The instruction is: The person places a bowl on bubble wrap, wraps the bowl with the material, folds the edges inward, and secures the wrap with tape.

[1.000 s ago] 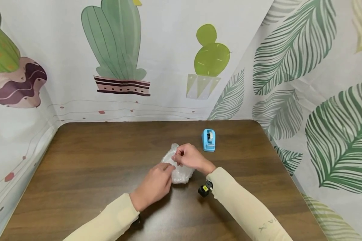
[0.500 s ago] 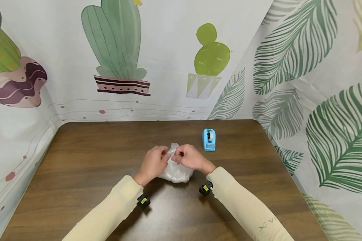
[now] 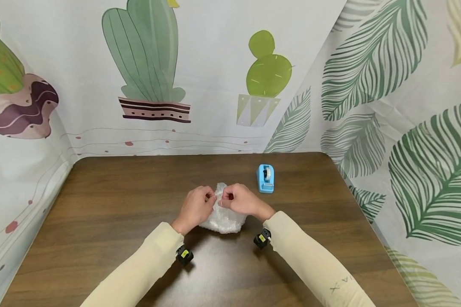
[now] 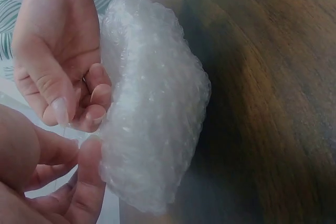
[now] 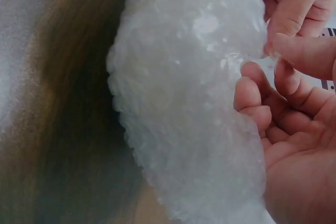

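Observation:
A bundle of clear bubble wrap [image 3: 223, 219] lies on the table in the head view; whatever is inside cannot be made out. At its far end my left hand [image 3: 196, 207] and right hand [image 3: 243, 199] face each other, fingertips close together. Between them a thin clear strip of tape [image 4: 65, 129] shows faintly in the left wrist view, with my left fingers [image 4: 90, 169] and right thumb [image 4: 60, 111] pinching it. From the right wrist, the bubble wrap [image 5: 184, 87] fills the middle, and my right fingers [image 5: 247, 95] are curled against its side.
A light blue tape dispenser [image 3: 266, 179] with a roll in it stands behind my right hand, to the right of the bundle. The brown wooden table [image 3: 119, 183] ends at a printed cloth backdrop [image 3: 215, 85]. A small black camera sits on each wrist.
My left hand has moved from the near left side of the bubble wrap up to its far end, opposite my right hand. The right hand has stayed nearly in place.

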`<state>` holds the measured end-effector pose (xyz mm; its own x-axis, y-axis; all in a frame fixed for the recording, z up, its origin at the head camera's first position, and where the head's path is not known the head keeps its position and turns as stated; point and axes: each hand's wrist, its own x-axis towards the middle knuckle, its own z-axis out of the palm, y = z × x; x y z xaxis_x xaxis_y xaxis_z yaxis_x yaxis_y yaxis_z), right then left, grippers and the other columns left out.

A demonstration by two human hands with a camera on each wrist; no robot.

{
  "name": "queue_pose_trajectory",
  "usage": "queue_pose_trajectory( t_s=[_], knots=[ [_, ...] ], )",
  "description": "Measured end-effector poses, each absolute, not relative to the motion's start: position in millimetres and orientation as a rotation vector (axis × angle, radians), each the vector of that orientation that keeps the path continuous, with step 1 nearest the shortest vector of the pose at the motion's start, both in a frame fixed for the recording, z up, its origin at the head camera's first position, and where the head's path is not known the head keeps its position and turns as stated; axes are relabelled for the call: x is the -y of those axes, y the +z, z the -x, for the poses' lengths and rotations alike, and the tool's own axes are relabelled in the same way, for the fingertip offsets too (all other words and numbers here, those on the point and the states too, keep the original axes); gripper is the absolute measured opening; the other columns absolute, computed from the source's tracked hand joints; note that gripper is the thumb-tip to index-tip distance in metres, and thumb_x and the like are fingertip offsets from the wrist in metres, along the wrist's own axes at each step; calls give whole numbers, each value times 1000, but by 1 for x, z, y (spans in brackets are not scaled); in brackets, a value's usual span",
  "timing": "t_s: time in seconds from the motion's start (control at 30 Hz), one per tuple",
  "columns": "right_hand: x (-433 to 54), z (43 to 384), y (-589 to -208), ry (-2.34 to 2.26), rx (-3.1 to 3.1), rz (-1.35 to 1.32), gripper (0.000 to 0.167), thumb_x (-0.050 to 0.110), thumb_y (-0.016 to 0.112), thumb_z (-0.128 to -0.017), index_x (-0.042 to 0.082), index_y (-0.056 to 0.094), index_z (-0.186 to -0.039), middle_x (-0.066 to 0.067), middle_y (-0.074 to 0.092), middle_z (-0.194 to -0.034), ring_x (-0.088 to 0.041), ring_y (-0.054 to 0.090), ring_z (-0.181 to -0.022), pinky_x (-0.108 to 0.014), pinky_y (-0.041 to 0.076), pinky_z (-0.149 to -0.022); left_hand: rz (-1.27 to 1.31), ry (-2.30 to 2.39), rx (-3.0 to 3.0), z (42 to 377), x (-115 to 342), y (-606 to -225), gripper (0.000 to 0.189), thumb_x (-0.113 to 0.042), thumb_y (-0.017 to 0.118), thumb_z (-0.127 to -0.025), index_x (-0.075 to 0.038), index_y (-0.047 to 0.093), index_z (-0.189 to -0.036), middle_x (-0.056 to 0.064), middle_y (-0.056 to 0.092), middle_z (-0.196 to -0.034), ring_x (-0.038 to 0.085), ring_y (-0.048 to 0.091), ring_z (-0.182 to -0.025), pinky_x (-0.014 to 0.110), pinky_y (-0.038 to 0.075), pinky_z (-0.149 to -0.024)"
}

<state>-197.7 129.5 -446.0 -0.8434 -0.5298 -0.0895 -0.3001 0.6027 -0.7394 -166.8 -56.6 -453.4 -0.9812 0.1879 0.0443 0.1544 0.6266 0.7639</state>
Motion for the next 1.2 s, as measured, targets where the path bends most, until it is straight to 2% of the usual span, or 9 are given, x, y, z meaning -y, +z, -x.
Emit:
queue_pose_trajectory(
  t_s=[0.17,0.37,0.57,0.9,1.2],
  knots=[
    [-129,198,-437,-967,-2603,572,35,12,67,-96,15,56,-62,8,43,-56,-8,41,-54,-22,33,-54,-341,1181,-2857,166,55,-450,17,-7,64,-99,-6,67,-82,7,63,-85,16,55,-72,30,47,-66],
    [-124,197,-429,-645,-2750,483,46,17,71,-95,16,49,-54,8,38,-50,-10,40,-49,-25,32,-50,-471,974,-2986,166,51,-451,21,-6,65,-97,-7,64,-76,6,57,-83,17,54,-70,31,48,-63],
    [-120,193,-430,-405,-2828,461,34,20,68,-98,14,59,-66,3,51,-60,-15,50,-56,-30,41,-53,-509,933,-3027,169,47,-455,24,-5,64,-96,-7,62,-72,7,55,-82,20,53,-71,32,47,-61],
    [-121,194,-435,-330,-2845,470,23,19,67,-101,10,65,-80,-2,57,-66,-18,56,-60,-29,43,-54,-474,874,-3031,175,42,-458,22,-6,65,-96,-5,66,-75,8,59,-83,22,58,-71,36,52,-61],
    [-120,194,-446,-245,-2944,501,20,21,69,-99,6,69,-86,-8,68,-77,-29,71,-76,-42,58,-69,-482,773,-3102,177,36,-462,23,-6,65,-96,-4,62,-73,10,62,-78,29,65,-69,42,56,-60]
  ],
)
